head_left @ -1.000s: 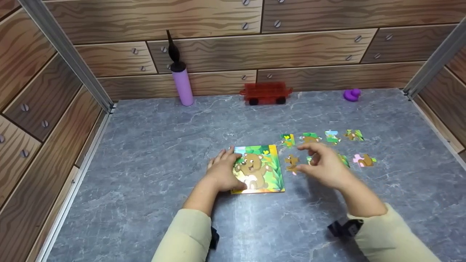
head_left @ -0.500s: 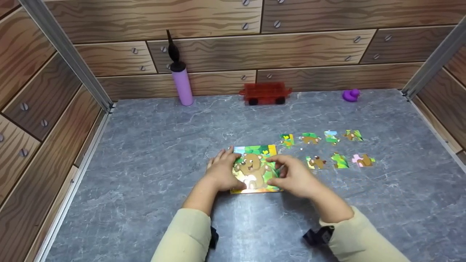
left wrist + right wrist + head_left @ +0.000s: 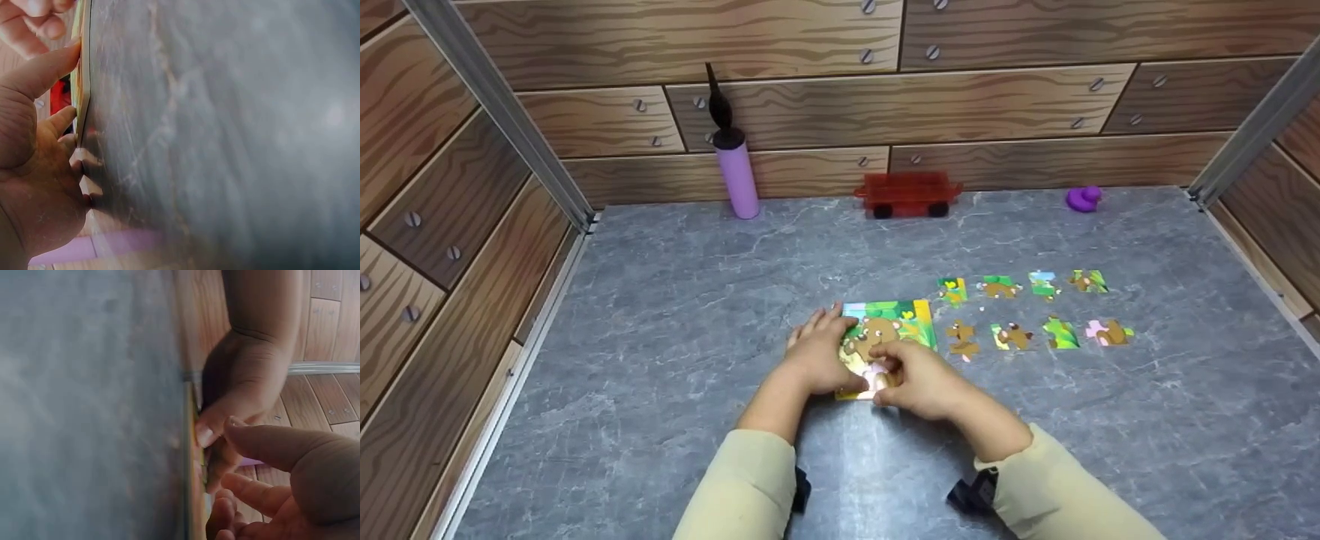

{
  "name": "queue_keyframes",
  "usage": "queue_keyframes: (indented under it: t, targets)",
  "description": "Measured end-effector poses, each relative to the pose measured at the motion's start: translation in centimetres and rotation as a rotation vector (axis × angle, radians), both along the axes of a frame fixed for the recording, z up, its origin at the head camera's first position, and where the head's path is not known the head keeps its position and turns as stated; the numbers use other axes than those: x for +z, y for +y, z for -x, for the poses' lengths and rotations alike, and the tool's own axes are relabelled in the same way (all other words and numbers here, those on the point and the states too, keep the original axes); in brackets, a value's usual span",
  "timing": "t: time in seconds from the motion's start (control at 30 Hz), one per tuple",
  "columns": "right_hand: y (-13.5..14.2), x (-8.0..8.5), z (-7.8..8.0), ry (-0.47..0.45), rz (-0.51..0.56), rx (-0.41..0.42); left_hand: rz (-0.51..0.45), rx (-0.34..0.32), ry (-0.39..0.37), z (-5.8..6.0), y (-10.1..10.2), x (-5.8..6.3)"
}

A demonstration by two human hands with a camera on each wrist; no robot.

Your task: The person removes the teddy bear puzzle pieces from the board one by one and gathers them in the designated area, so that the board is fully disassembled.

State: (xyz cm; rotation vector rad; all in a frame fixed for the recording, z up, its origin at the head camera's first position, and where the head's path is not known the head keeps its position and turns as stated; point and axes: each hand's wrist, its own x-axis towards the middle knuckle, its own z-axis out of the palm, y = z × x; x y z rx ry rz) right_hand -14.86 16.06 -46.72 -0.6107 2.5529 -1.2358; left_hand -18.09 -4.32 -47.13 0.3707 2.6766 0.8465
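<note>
A square jigsaw puzzle (image 3: 916, 322) with a brown bear picture lies on the grey table in the head view. My left hand (image 3: 817, 358) rests on its left edge, thumb and forefinger touching the top face. In the left wrist view the other fingers (image 3: 77, 167) reach down beside the board. Over the lower right part of the picture is my right hand (image 3: 926, 381), covering some of it. Its thumb (image 3: 270, 444) and forefinger stand apart with nothing seen between them. Right of the board lie several loose puzzle pieces (image 3: 1061, 332) in two rows, the nearest a brown piece (image 3: 961, 340).
Along the back wall stand a purple hand pump (image 3: 737, 180) with a black nozzle, a red toy wagon (image 3: 907, 193) and a purple toy duck (image 3: 1084, 199). Wood-patterned panels (image 3: 810, 112) enclose the table at the back and sides.
My right hand has moved left from beside the loose pieces to over the bear picture, uncovering the pieces it hid. My left hand has stayed at the board's left edge.
</note>
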Motion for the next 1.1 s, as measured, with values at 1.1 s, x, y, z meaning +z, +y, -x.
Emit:
queue_keyframes:
  t: [1.1]
  targets:
    - [-1.2,-1.2,-0.3,0.068,-0.124,-0.109,0.079,-0.123,-0.038,0.2,-0.9,1.1]
